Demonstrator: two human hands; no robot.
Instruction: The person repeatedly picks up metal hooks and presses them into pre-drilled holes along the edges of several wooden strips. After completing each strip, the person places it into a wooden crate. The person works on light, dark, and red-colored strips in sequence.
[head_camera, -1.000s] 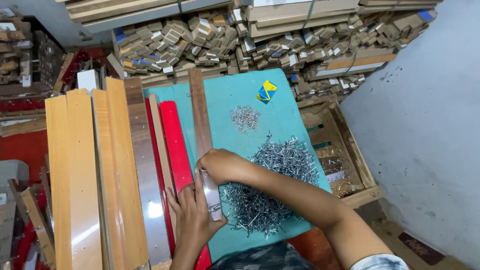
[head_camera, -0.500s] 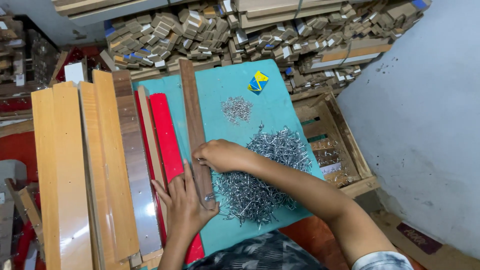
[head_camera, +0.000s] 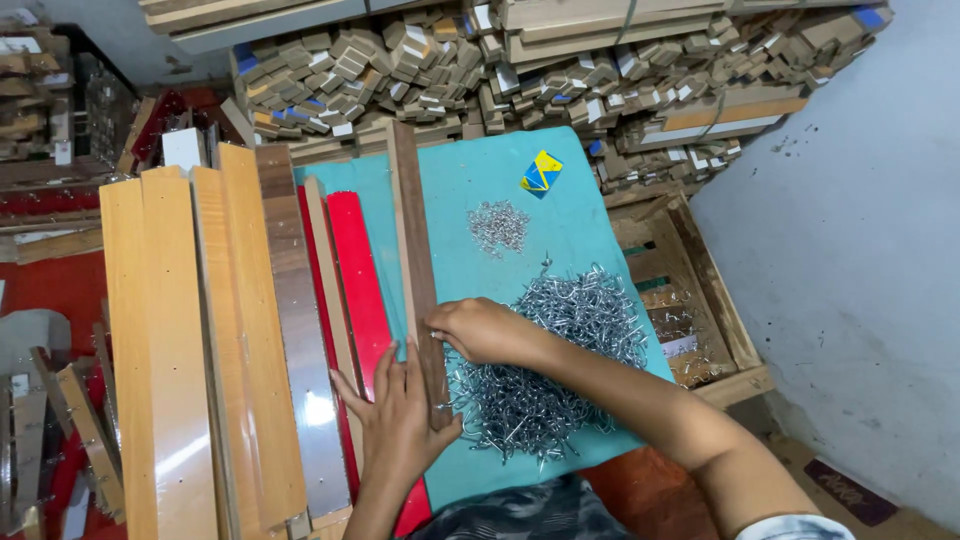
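A long brown wooden strip (head_camera: 410, 240) lies lengthwise on the teal table top (head_camera: 480, 180). My left hand (head_camera: 400, 420) rests flat with spread fingers on the strip's near end and on the red strip (head_camera: 355, 270) beside it. My right hand (head_camera: 480, 330) has its fingers pinched against the brown strip's right edge; something small may be in them, but I cannot make it out. A big heap of silver metal hooks (head_camera: 550, 350) lies just right of both hands, under my right forearm.
A smaller pile of silver screws (head_camera: 498, 225) and a blue-yellow packet (head_camera: 541, 171) lie farther back. Orange and brown wooden boards (head_camera: 180, 330) lie at the left. Stacked wood blocks (head_camera: 420, 60) fill the back. A wooden crate (head_camera: 690, 300) stands at the right.
The brown strip now lies under both hands; the left hand shifted from the red strip onto its near end. The right hand stays at the strip's edge. The camera view has drifted.
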